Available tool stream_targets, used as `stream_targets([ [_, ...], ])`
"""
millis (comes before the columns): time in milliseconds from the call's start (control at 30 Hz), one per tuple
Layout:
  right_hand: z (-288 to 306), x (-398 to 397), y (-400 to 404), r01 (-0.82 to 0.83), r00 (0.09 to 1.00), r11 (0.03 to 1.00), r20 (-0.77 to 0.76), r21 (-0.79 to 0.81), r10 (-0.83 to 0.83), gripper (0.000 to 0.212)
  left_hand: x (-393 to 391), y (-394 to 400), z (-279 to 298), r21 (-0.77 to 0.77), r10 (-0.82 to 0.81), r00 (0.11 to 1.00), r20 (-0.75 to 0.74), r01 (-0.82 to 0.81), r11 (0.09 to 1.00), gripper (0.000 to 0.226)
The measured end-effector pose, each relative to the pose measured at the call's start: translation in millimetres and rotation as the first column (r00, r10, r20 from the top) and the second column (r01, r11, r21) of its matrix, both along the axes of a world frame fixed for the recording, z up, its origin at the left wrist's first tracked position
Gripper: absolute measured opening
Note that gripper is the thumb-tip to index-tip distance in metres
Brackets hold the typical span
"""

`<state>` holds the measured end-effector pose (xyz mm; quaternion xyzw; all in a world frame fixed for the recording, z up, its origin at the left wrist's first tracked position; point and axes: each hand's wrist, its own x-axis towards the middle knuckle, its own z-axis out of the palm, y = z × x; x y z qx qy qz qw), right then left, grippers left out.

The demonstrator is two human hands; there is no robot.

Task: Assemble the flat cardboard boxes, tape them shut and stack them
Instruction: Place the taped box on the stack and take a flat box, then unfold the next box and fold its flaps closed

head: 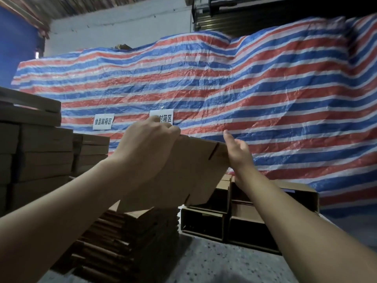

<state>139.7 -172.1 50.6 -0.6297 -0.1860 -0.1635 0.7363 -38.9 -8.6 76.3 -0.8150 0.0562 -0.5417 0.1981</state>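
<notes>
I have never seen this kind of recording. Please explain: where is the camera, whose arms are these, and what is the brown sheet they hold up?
There is no machine here. The single picture comes from a camera worn on a person's head, so the two bare arms are that person's own. The left hand grips the top edge of a flat, unfolded brown cardboard box; the right hand is open against its right edge. Below lies a pile of flat brown cardboard sheets on the speckled grey floor. To the right are open assembled brown boxes, to the left stacked closed brown boxes. Behind hangs a red, white and blue striped tarpaulin with two white paper signs.
</notes>
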Motion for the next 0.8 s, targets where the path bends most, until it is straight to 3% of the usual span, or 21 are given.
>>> stream_targets([
  [100,1,-3,-25,0.153,0.988,0.984,-0.023,0.092,-0.151,0.053,8,-9,6,-0.022,-0.121,0.993,0.010,0.121,0.992,0.020],
  [233,-6,-16,-68,0.277,0.959,0.956,0.027,0.100,-0.281,0.049,27,-19,6,0.013,-0.319,0.948,-0.008,0.319,0.948,0.018],
  [300,-3,-25,-90,0.356,0.932,0.930,0.033,0.097,-0.360,0.044,38,-27,4,-0.079,-0.460,0.887,0.047,0.463,0.883,0.016],
  [367,4,-33,-110,0.410,0.911,0.905,-0.001,0.112,-0.413,0.041,51,-40,-3,-0.305,-0.565,0.799,0.208,0.602,0.738,0.029],
  [400,7,-37,-119,0.429,0.903,0.896,-0.019,0.116,-0.430,0.041,56,-49,-8,-0.468,-0.591,0.747,0.303,0.657,0.591,0.038],
  [467,8,-42,-135,0.461,0.887,0.880,-0.034,0.111,-0.461,0.044,65,-68,-19,-0.777,-0.603,0.687,0.405,0.606,0.169,0.047],
  [500,6,-45,-141,0.478,0.878,0.873,-0.036,0.101,-0.477,0.046,70,-77,-26,-0.861,-0.617,0.668,0.416,0.507,-0.032,0.050],
  [533,2,-49,-148,0.494,0.870,0.866,-0.040,0.085,-0.492,0.049,76,-84,-35,-0.897,-0.637,0.650,0.415,0.411,-0.165,0.052],
  [600,-12,-55,-161,0.514,0.857,0.857,-0.058,0.032,-0.511,0.049,85,-96,-53,-0.918,-0.671,0.629,0.392,0.312,-0.245,0.048],
  [700,-45,-62,-180,0.508,0.854,0.861,-0.110,-0.036,-0.509,0.040,92,-106,-86,-0.938,-0.723,0.597,0.347,0.221,-0.267,0.042],
  [800,-87,-66,-193,0.496,0.848,0.863,-0.161,-0.094,-0.505,0.040,97,-109,-124,-0.958,-0.754,0.594,0.281,0.123,-0.260,0.057],
])
